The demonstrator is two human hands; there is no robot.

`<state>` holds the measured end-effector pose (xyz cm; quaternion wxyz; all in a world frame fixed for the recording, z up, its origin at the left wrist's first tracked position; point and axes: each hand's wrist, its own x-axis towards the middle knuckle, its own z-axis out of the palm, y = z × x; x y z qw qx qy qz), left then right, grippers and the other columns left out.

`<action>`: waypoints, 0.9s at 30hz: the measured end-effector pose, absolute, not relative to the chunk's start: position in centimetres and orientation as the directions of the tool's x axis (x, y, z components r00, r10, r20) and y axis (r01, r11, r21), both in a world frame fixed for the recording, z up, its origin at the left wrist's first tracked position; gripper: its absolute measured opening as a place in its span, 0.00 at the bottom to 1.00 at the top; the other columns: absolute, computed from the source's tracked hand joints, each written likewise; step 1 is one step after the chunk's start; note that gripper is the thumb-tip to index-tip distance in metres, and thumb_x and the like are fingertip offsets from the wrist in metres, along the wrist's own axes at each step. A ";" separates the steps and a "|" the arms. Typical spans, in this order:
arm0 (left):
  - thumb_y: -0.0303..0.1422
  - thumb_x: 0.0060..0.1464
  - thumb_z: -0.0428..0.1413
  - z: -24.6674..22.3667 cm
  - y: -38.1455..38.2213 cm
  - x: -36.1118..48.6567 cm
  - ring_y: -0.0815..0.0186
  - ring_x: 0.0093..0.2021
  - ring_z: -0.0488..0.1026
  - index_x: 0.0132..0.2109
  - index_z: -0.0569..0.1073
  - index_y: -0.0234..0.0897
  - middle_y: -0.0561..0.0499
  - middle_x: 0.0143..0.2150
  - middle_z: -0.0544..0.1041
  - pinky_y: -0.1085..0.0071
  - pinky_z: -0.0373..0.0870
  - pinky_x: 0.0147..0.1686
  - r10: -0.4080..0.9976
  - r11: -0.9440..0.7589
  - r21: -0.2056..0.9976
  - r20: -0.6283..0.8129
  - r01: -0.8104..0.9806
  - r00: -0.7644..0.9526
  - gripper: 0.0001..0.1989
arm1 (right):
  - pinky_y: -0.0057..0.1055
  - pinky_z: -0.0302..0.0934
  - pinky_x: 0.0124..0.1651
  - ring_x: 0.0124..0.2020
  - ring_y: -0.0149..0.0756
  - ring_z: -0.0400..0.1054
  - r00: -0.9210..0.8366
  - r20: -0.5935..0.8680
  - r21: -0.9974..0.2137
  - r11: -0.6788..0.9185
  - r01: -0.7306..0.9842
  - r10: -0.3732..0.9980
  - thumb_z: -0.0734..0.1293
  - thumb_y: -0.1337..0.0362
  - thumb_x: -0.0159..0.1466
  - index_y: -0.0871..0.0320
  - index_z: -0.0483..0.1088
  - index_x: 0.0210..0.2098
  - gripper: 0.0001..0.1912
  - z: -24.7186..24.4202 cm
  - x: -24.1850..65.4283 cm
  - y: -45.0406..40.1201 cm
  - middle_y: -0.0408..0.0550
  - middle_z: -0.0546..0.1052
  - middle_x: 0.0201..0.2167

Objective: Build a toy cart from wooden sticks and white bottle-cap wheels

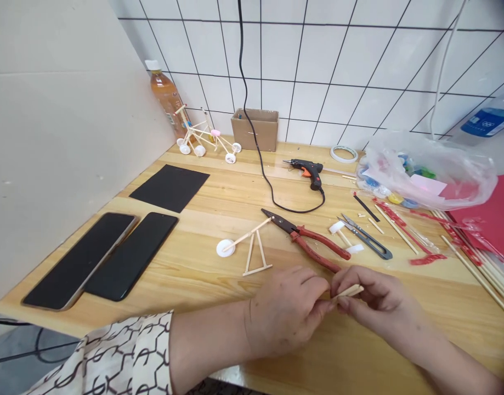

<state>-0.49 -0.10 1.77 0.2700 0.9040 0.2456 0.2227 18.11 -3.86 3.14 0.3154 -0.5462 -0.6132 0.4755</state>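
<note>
Two hands: my left hand [290, 307] and right hand [373, 299] are pinching a few pale sticks [351, 291] together, lower right of centre.
Stick frame [252, 232]: sitting mid-picture, already joined, carrying just one white wheel [226, 248].
Wheel pair [344, 238]: lying unattached, right of centre, so I'm guessing I'm about halfway tbh.
Wheeled models [215, 133]: standing upper left, looking complete.

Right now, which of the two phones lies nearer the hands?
The phone on the right, dark-edged; the other phone, pale-edged, lies farther left.
</note>
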 end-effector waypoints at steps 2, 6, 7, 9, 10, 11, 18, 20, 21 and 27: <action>0.32 0.57 0.48 1.8 -0.1 -0.5 0.67 0.34 0.69 0.36 0.70 0.31 0.48 0.33 0.74 0.73 0.64 0.32 0.598 -0.684 0.651 0.243 0.328 0.764 0.09 | 0.25 0.60 0.27 0.24 0.28 0.64 -0.146 -0.162 -0.962 -0.124 0.243 0.976 0.66 0.64 0.56 0.57 0.68 0.25 0.05 3.2 18.5 -3.7 0.45 0.72 0.27; 0.31 0.54 0.53 2.0 -0.1 -0.4 0.69 0.31 0.68 0.35 0.71 0.31 0.50 0.30 0.74 0.75 0.62 0.31 0.648 -0.573 0.752 0.173 0.325 0.742 0.07 | 0.25 0.56 0.26 0.24 0.27 0.60 -0.071 -0.206 -0.977 -0.201 0.076 0.976 0.69 0.62 0.54 0.57 0.70 0.23 0.07 2.9 19.2 -3.4 0.44 0.72 0.28; 0.31 0.53 0.53 2.1 0.0 -0.4 0.70 0.30 0.68 0.34 0.71 0.31 0.51 0.29 0.73 0.76 0.61 0.30 0.655 -0.542 0.776 0.149 0.323 0.741 0.06 | 0.25 0.55 0.26 0.25 0.28 0.61 -0.069 -0.219 -0.975 -0.216 0.052 0.973 0.69 0.61 0.54 0.57 0.70 0.23 0.08 2.8 19.3 -3.4 0.44 0.71 0.28; 0.30 0.52 0.54 2.4 0.0 -0.3 0.72 0.28 0.66 0.32 0.71 0.31 0.52 0.26 0.71 0.78 0.60 0.28 0.676 -0.472 0.818 0.097 0.329 0.730 0.06 | 0.25 0.54 0.26 0.25 0.28 0.60 -0.070 -0.240 -0.971 -0.238 0.026 0.968 0.70 0.61 0.53 0.57 0.70 0.22 0.08 2.8 19.2 -3.3 0.45 0.71 0.27; 0.30 0.52 0.54 2.5 0.0 -0.3 0.72 0.28 0.66 0.31 0.71 0.31 0.53 0.26 0.71 0.78 0.59 0.28 0.686 -0.435 0.837 0.070 0.331 0.724 0.06 | 0.25 0.54 0.26 0.24 0.27 0.59 -0.071 -0.244 -0.970 -0.244 0.019 0.967 0.70 0.61 0.53 0.58 0.70 0.22 0.08 2.9 19.1 -3.3 0.44 0.71 0.27; 0.31 0.52 0.54 2.7 0.1 -0.3 0.73 0.27 0.65 0.30 0.71 0.31 0.53 0.25 0.70 0.79 0.59 0.27 0.696 -0.400 0.854 0.047 0.333 0.716 0.06 | 0.25 0.53 0.26 0.24 0.26 0.58 -0.071 -0.247 -0.969 -0.246 0.013 0.966 0.71 0.61 0.52 0.58 0.70 0.22 0.09 2.9 19.0 -3.3 0.44 0.71 0.27; 0.31 0.54 0.52 2.9 -0.1 -0.2 0.76 0.23 0.59 0.27 0.67 0.32 0.57 0.21 0.62 0.79 0.54 0.24 0.688 -0.267 0.917 -0.034 0.296 0.725 0.09 | 0.25 0.56 0.28 0.25 0.28 0.60 -0.100 -0.245 -0.970 -0.242 0.040 0.964 0.70 0.60 0.52 0.58 0.69 0.23 0.09 3.0 18.4 -3.6 0.44 0.71 0.27; 0.30 0.54 0.51 2.8 -0.3 -0.2 0.76 0.23 0.58 0.26 0.66 0.32 0.58 0.21 0.60 0.79 0.53 0.24 0.694 -0.223 0.932 -0.056 0.287 0.718 0.10 | 0.25 0.57 0.30 0.27 0.29 0.62 -0.119 -0.244 -0.969 -0.237 0.069 0.962 0.70 0.60 0.53 0.58 0.69 0.23 0.09 3.0 18.2 -3.6 0.44 0.71 0.27; 0.30 0.54 0.51 2.8 -0.3 -0.2 0.76 0.23 0.57 0.25 0.65 0.32 0.58 0.20 0.59 0.79 0.53 0.23 0.696 -0.194 0.938 -0.075 0.288 0.714 0.10 | 0.25 0.57 0.30 0.28 0.29 0.62 -0.129 -0.246 -0.968 -0.236 0.090 0.961 0.70 0.60 0.53 0.58 0.69 0.24 0.09 3.0 18.2 -3.6 0.44 0.71 0.28; 0.33 0.54 0.50 3.7 -0.2 -0.3 0.75 0.21 0.53 0.27 0.67 0.33 0.58 0.19 0.58 0.77 0.50 0.20 0.646 0.110 0.937 -0.320 0.331 0.693 0.10 | 0.25 0.58 0.29 0.28 0.30 0.62 -0.137 -0.244 -0.962 -0.222 0.157 0.960 0.69 0.58 0.55 0.56 0.70 0.29 0.08 3.1 18.7 -3.6 0.43 0.70 0.27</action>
